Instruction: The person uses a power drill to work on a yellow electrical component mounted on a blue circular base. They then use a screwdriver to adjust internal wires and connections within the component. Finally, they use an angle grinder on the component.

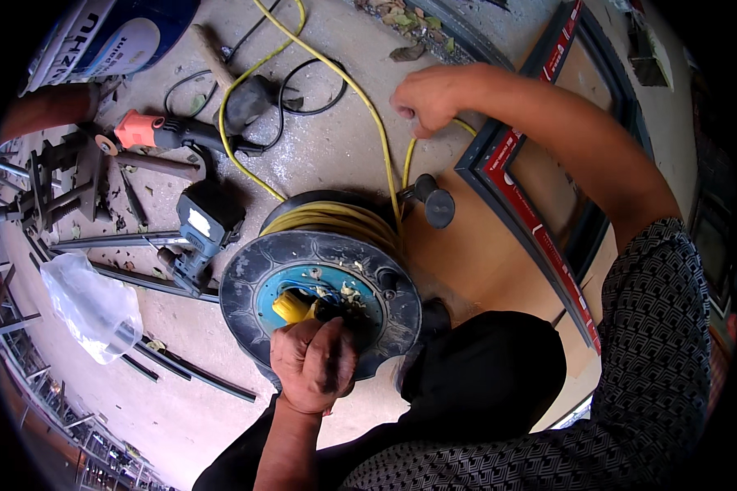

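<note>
Cable reel (pixel 250 286) on floor (pixel 184 417), gripped at hub (pixel 367 288) by left hand (pixel 314 362). Right hand (pixel 426 98) curled at yellow cable (pixel 336 219); hold can't be told. Cable might be snagged on grey frame (pixel 539 236) if slackened.

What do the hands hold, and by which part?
Right hand: yellow cable, by a stretch off the reel. Left hand: closed at the reel's hub; what it grips is hidden.

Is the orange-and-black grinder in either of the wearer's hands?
No: the grinder lies apart from both, with the left hand at the cable reel and the right hand at the yellow cable.
</note>
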Available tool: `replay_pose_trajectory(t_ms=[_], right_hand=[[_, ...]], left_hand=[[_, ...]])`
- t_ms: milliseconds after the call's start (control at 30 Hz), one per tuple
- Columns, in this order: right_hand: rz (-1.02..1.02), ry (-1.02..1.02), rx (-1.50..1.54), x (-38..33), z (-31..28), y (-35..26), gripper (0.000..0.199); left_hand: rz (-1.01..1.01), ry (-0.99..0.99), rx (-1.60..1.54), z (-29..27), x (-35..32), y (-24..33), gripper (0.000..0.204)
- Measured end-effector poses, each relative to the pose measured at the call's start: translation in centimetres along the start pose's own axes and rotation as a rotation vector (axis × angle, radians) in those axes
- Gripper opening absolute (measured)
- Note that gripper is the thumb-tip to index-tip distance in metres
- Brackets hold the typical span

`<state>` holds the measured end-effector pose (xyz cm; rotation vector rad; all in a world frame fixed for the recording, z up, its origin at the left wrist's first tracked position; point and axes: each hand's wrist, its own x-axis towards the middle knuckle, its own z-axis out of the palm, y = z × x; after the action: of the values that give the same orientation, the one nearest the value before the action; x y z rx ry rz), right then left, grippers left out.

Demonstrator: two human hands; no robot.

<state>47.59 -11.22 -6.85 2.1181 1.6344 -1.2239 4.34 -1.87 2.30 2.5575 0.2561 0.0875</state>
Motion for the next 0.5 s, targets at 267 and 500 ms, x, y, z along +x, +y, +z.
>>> replay_pose_trajectory(t_ms=[267, 500], right_hand=[[-0.069, 0.155, -0.232, -1.1, 5.8, 1.3, 0.018], [0.029, 0.409, 0.015, -5.1, 4.7, 1.7, 0.024]], left_hand=[[0.068, -0.046, 0.049, -1.5, 1.6, 0.4, 0.038], [0.123, -0.147, -0.001, -3.0, 3.1, 0.9, 0.036]])
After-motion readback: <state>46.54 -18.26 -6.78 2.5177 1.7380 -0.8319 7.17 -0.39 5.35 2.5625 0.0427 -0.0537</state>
